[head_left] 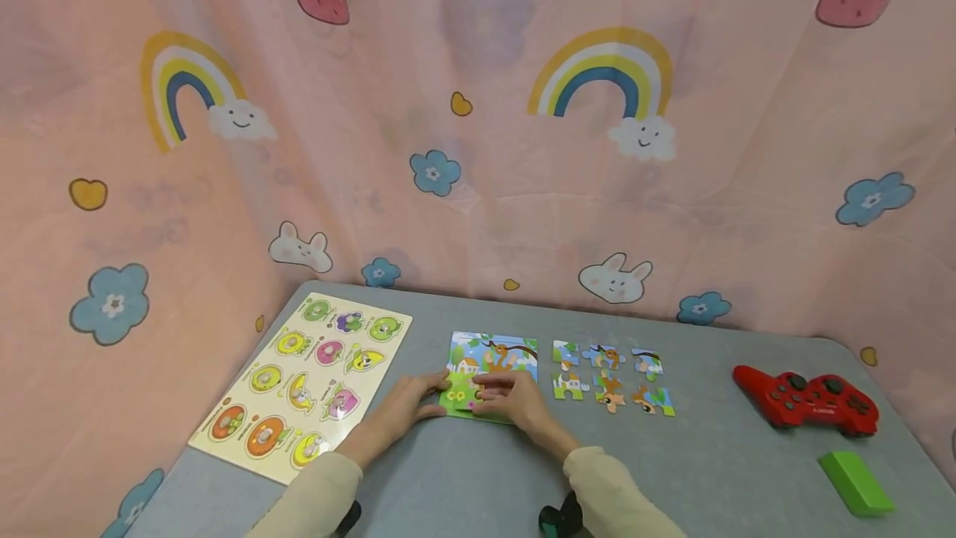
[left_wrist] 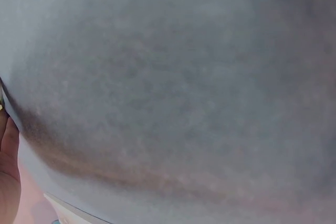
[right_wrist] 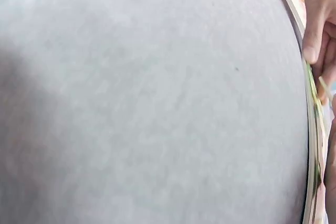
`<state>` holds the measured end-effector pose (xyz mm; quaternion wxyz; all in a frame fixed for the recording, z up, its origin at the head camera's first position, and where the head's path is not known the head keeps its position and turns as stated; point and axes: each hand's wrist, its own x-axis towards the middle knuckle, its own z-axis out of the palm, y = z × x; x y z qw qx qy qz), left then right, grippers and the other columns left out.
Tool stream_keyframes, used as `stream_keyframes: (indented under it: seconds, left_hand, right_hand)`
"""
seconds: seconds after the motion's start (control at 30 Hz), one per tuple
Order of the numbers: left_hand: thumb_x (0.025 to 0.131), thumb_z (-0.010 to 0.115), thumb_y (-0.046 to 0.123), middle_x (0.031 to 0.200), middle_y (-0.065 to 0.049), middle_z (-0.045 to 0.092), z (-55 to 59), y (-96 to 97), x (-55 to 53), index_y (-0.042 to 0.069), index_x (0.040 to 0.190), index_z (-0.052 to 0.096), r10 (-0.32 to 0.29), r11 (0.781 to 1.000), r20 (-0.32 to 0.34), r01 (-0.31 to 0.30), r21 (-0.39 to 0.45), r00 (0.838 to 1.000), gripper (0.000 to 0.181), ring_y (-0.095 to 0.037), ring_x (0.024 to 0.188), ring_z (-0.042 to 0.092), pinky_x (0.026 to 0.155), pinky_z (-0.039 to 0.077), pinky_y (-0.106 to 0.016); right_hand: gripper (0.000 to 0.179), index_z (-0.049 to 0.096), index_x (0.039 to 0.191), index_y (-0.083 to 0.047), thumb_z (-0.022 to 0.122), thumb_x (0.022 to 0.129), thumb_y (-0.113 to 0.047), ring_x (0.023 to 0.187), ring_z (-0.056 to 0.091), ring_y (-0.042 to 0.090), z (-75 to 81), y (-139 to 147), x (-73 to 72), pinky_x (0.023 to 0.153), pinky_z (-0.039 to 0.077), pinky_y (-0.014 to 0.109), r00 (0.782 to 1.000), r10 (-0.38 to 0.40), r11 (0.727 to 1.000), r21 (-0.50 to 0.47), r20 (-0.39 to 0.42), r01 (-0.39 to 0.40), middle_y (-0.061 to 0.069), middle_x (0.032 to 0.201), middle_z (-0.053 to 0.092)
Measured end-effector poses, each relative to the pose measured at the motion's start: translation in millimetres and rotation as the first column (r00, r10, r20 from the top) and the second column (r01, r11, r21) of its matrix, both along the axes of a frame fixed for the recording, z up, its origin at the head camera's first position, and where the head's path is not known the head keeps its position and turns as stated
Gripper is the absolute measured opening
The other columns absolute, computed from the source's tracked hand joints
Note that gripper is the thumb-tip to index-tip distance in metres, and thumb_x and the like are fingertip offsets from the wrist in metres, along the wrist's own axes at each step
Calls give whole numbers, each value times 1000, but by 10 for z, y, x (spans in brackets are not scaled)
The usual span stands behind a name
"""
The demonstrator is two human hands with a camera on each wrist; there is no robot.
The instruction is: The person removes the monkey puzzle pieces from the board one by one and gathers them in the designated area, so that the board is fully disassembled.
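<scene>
A jigsaw board (head_left: 463, 349) with a monkey, a small house and green grass lies near the middle of the table. My left hand (head_left: 401, 412) rests at its left edge, thumb near the lower corner and fingertips on the picture. Over the lower part of the board, my right hand (head_left: 519, 402) pinches a small puzzle piece (right_wrist: 325, 87) that shows as a thin pale edge in the right wrist view, mostly hidden by fingers. The left hand's thumb (right_wrist: 312, 45) touches the board's rim there.
Several loose puzzle pieces (head_left: 608, 358) lie in two rows to the right of the board. A cream fruit board (head_left: 295, 330) lies on the left. Farther right are a red game controller (head_left: 807, 402) and a green block (head_left: 856, 484). A pink printed curtain (head_left: 478, 214) hangs behind the grey table (head_left: 709, 447).
</scene>
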<state>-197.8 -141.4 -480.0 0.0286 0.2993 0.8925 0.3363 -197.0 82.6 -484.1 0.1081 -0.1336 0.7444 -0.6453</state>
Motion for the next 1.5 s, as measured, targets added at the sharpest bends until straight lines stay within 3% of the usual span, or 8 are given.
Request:
stream_keyframes:
  seconds: [0.33, 0.57, 0.8, 1.03, 1.2, 1.5]
  left_hand:
    - [84, 70, 13, 131, -24, 53, 4, -1, -31, -7, 117, 64, -6, 1000, 20, 6, 4, 1000, 39, -37, 120, 53, 97, 43, -49]
    - [83, 71, 11, 132, -24, 53, 10, -7, -40, -8, 117, 64, 0, 1000, 39, 0, 10, 999, 39, -38, 120, 53, 97, 42, -50]
    - [83, 71, 10, 132, -24, 53, 24, 1, -22, -8, 117, 64, 7, 1000, 46, -7, 10, 999, 39, -38, 120, 53, 97, 42, -50]
    - [83, 71, 10, 132, -23, 53, 25, 10, -14, -7, 118, 64, 13, 1000, 51, -13, 5, 999, 39, -38, 121, 52, 97, 42, -50]
    - [83, 72, 10, 131, -24, 53, 29, 21, -14, -8, 117, 64, 8, 1000, 52, -9, 9, 999, 39, -39, 120, 53, 97, 42, -51]
    - [83, 71, 11, 130, -24, 55, 29, 20, -11, -8, 116, 64, 1, 1000, 26, -2, 9, 1000, 39, -38, 119, 54, 95, 44, -51]
  right_hand:
    - [46, 59, 121, 12, 75, 80, 0, 100, 67, 19, 23, 273, 72, 81, 54, 28, 988, -33, 993, -104, 151, 49, 22, 121, 63]
    - [50, 57, 124, 13, 75, 80, -3, 108, 63, 25, 7, 609, 160, 84, 53, 29, 989, -50, 994, -94, 141, 63, 25, 125, 59]
    - [54, 54, 126, 14, 75, 81, -6, 99, 64, 8, -42, 894, 255, 83, 53, 27, 986, -40, 995, -83, 161, 54, 25, 128, 58]
    - [55, 52, 128, 15, 74, 83, -7, 96, 64, 7, -97, 1129, 344, 82, 54, 27, 986, -55, 996, -66, 155, 66, 23, 127, 58]
    - [56, 55, 127, 12, 76, 80, -11, 98, 63, 4, -107, 1277, 389, 82, 53, 24, 983, -87, 996, 4, 164, 88, 21, 127, 59]
    - [53, 55, 126, 11, 75, 82, -10, 97, 66, 11, -88, 1413, 437, 81, 54, 28, 985, -94, 995, 46, 147, 88, 22, 121, 61]
